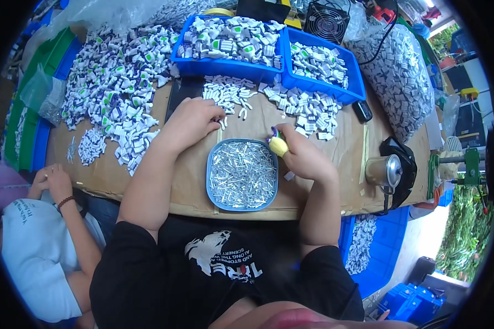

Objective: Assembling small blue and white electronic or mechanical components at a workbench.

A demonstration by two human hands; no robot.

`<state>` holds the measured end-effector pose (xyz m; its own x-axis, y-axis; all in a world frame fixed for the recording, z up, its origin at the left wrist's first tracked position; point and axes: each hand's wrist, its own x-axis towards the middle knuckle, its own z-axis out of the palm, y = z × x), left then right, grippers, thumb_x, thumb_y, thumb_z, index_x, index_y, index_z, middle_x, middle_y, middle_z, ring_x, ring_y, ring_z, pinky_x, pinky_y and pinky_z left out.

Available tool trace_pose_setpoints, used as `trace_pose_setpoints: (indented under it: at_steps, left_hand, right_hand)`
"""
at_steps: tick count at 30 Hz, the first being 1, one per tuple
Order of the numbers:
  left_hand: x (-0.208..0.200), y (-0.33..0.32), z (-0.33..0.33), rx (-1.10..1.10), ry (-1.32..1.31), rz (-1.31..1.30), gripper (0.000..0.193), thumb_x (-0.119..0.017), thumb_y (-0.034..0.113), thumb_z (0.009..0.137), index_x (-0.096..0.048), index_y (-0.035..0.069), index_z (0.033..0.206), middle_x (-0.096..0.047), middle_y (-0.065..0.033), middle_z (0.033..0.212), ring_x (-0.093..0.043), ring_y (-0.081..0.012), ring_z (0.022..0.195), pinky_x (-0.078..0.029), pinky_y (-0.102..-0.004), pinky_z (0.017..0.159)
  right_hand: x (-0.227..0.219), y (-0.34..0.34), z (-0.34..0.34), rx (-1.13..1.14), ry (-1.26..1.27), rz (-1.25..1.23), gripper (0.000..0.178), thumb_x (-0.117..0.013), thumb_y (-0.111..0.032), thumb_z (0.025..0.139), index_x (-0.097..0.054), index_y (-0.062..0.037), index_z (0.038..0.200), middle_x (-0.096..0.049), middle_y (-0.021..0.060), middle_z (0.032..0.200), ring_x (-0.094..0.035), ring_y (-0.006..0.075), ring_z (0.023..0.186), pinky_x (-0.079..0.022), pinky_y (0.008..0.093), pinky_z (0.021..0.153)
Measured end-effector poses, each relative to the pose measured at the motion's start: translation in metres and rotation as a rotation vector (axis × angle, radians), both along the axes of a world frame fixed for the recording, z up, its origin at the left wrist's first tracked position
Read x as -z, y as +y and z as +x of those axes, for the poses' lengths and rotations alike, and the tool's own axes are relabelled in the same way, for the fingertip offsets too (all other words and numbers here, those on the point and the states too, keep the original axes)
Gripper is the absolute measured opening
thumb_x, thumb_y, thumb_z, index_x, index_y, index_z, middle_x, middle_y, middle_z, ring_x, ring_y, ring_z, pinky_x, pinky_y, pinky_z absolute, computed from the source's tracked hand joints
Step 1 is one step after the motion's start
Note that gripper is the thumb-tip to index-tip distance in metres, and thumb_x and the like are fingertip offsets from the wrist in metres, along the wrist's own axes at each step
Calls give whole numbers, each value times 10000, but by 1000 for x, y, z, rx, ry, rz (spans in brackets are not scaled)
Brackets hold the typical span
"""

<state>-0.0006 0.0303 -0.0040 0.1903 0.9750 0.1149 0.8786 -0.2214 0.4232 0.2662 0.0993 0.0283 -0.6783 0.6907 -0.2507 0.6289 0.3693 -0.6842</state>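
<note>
My left hand (195, 123) is closed, thumb and fingers together, at the near edge of a spread of small white forked pieces (228, 94). What it pinches, if anything, is too small to make out. In my right hand (308, 158) is a small purple, white and green toy part (273, 133). A yellow rounded patch (279, 146) shows at its fingertips; whether it is a finger cover or part of the piece, I cannot tell. Between my forearms sits a grey-blue tray (209, 181) full of thin silvery metal pins (242, 174).
Heaps of white, purple and green toy parts (118, 71) cover the table's left. Two blue bins (228, 70) of parts stand at the back, with loose white pieces (307, 109) before them. A lidded metal mug (387, 171) and stuffed clear bag (392, 77) are right. Another person's hands (52, 181) rest left.
</note>
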Motion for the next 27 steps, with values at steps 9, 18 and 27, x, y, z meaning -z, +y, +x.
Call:
trace_pose_setpoints:
  at_steps: [9,18,27]
  left_hand:
    - [9,1,5,34,-97,49,162,-687,103,738,-666,52,890,-649,-101,792,-615,-283,780,-482,-386,708]
    - [-20,-11,3,-90,-70,-81,215,-711,141,740,-641,40,917,-632,-114,863,-621,-288,796,-487,-372,718]
    - [-6,-9,0,-74,70,-144,139,-676,136,755,-658,30,843,-638,-128,803,-616,-314,811,-487,-406,717]
  right_hand:
    - [-1,2,4,32,-74,-16,344,-498,-67,881,-452,14,1212,-605,282,1046,-587,406,1010,-456,436,832]
    - [-15,-23,7,121,-97,174,375,-530,-52,843,-453,23,1202,-576,282,1074,-565,422,1025,-452,440,842]
    - [10,-51,28,122,22,144,430,-498,-15,828,-408,30,1246,-557,291,1104,-534,451,1049,-428,457,886]
